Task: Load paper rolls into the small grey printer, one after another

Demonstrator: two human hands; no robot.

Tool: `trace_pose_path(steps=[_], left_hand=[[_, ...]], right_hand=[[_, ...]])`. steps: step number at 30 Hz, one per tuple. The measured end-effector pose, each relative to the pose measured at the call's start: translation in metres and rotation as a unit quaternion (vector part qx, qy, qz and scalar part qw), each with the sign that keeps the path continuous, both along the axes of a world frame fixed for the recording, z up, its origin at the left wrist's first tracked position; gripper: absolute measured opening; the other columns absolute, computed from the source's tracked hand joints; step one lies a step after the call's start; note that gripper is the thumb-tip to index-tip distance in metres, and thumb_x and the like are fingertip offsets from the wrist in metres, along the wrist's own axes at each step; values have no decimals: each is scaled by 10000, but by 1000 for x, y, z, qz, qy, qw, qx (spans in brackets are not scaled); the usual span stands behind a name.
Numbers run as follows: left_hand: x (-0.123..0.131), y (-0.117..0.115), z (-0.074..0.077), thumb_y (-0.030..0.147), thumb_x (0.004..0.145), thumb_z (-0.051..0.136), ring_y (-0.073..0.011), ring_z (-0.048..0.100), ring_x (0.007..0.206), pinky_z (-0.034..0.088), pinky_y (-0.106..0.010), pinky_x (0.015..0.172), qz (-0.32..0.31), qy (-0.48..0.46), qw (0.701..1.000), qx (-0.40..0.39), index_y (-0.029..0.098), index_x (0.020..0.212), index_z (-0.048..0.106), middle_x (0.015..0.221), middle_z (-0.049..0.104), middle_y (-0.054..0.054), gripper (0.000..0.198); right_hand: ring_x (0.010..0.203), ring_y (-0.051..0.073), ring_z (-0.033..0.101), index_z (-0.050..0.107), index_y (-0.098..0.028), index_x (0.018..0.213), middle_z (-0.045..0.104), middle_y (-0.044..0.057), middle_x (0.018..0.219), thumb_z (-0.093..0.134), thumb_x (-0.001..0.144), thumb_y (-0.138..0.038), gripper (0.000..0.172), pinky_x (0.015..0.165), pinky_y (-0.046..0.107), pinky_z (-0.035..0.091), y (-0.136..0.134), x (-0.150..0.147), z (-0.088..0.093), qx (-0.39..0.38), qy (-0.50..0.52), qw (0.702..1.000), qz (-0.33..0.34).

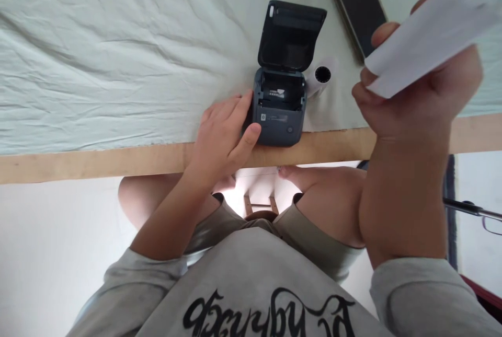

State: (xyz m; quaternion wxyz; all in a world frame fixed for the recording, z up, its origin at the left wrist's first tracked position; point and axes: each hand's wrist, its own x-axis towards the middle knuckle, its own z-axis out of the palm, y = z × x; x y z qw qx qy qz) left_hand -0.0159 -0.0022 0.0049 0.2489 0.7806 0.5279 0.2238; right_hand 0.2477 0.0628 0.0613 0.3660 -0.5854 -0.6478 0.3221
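A small dark blue label printer (279,117) sits near the table's front edge, its black lid (292,36) raised. Its compartment shows a black inside with a small white printed label. My left hand (223,133) holds the printer's left side, the thumb on its front corner and the fingers along the side. On the right, my right hand (423,91) is raised with its fingers closed around a folded white paper strip (427,39). Just right of the printer stands a white paper roll (316,86) with a dark core; it appears close to or touching the casing.
A dark smartphone (358,10) lies behind my right hand, partly covered by it. A wrinkled pale green cloth (117,55) covers the table, ending at a bare wooden front edge (98,163). My legs are under the table, and a thin black rod (466,206) shows at right.
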Motion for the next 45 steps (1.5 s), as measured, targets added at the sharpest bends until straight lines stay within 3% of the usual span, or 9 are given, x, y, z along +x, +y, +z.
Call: trace_pose_path(steps=[5,11,15,22,30,36,39,42,45], left_hand=[[0,1,-2,682,1026,141,-371,569,1321,413,-530,1102,2,-4,1000,6,250,1542,448,1430,618,-142,740],[-1,3,-5,677,1024,139,-374,554,1343,407,-553,1118,-2,-4,1000,12,242,1550,438,1443,609,-151,746],[0,3,-4,682,1015,137,-377,558,1330,411,-550,1112,1,1,1000,11,232,1543,451,1439,610,-153,762],[0,4,-4,674,1015,147,-390,561,1310,418,-579,1087,-3,2,1000,10,257,1545,434,1425,612,-148,733],[-1,5,-4,631,1023,195,-392,555,1327,416,-586,1102,-9,2,1000,7,225,1542,441,1432,606,-162,703],[-2,5,-6,650,1020,209,-399,541,1343,407,-601,1106,-9,0,1000,6,261,1552,417,1449,595,-152,691],[-1,5,-5,654,1020,200,-396,538,1347,402,-594,1116,-9,1,1000,0,256,1554,407,1457,586,-151,697],[-1,5,-5,661,1020,187,-396,541,1350,400,-587,1121,-7,5,1000,-2,240,1557,403,1456,588,-154,715],[-1,5,-5,648,1027,196,-392,538,1362,396,-576,1128,-7,8,1000,8,218,1552,410,1470,583,-161,712]], right_hand=[[442,87,255,363,-281,784,415,-15,740,458,624,-353,200,420,330,188,6,12,-23,-112,237,956,-132],[428,109,377,437,-282,822,429,-66,632,604,751,-241,186,431,308,274,7,20,-60,-8,75,969,-237],[586,157,517,460,-267,777,504,-37,680,682,781,-199,232,630,357,429,3,27,-59,63,-78,974,-202],[1009,219,612,573,-230,1003,671,104,1112,768,751,-121,337,901,363,445,1,30,-54,54,-252,952,-167],[1005,218,625,540,-196,1258,685,114,1175,802,694,-122,626,939,380,463,-1,37,-51,31,-246,951,-184],[1110,217,631,573,-215,1206,642,123,1188,651,754,-104,471,1012,391,509,-17,7,-37,245,-241,933,-102],[1276,220,577,502,-259,1289,609,122,1327,589,810,-133,503,1034,397,513,-25,-18,-34,192,-228,954,-5],[1476,206,430,439,-265,1373,506,126,1522,557,801,-67,617,1155,418,442,-21,-30,-39,146,-205,968,1],[1440,198,490,397,-316,1388,525,71,1525,577,769,-58,694,1089,425,511,-10,-24,-52,144,-148,978,17]])
